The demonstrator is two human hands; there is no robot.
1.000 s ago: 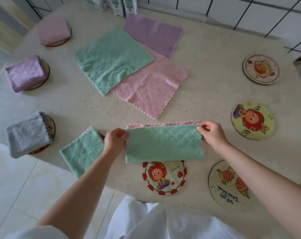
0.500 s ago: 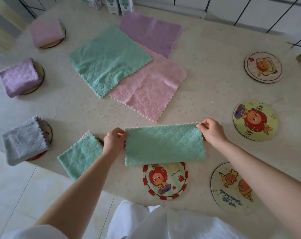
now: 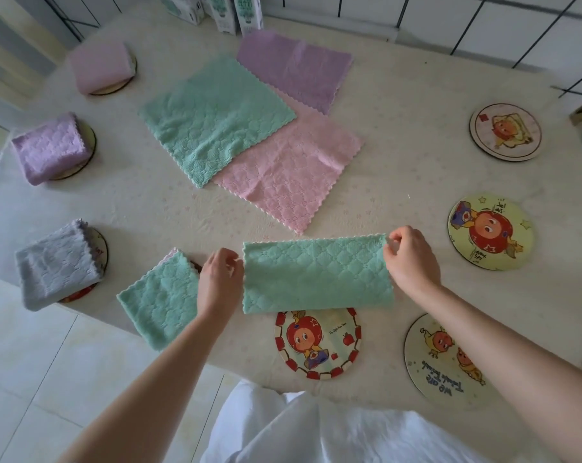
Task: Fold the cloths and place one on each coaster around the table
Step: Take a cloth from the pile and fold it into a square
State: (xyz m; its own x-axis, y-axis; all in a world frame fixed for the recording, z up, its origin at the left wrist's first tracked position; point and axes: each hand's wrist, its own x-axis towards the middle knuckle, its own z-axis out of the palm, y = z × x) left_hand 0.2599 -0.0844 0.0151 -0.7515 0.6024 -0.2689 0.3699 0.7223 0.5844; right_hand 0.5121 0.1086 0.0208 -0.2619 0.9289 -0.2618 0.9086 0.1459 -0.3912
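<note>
A green cloth point(image 3: 316, 275), folded in half into a strip, lies on the table with its near edge over a red-rimmed coaster point(image 3: 318, 344). My left hand point(image 3: 220, 279) pinches its left end and my right hand point(image 3: 411, 257) pinches its top right corner. Folded cloths rest on four coasters along the left: green point(image 3: 161, 304), grey point(image 3: 55, 264), purple point(image 3: 47, 147) and pink point(image 3: 99, 66). Three bare coasters sit on the right: near point(image 3: 443, 357), middle point(image 3: 490, 232) and far point(image 3: 505, 132). Flat green point(image 3: 212, 118), pink point(image 3: 293, 165) and purple point(image 3: 296, 68) cloths overlap at the centre.
The table point(image 3: 399, 105) has a pale patterned cover, and its near left edge drops to a tiled floor point(image 3: 32, 372). Small cartons point(image 3: 232, 11) stand at the far edge in front of a dark grid railing. My white clothing point(image 3: 316, 429) shows at the bottom.
The upper layer of the green cloth has been laid flat onto the lower one, hiding the pink underside edge. Both hands still hold its ends at about the same place.
</note>
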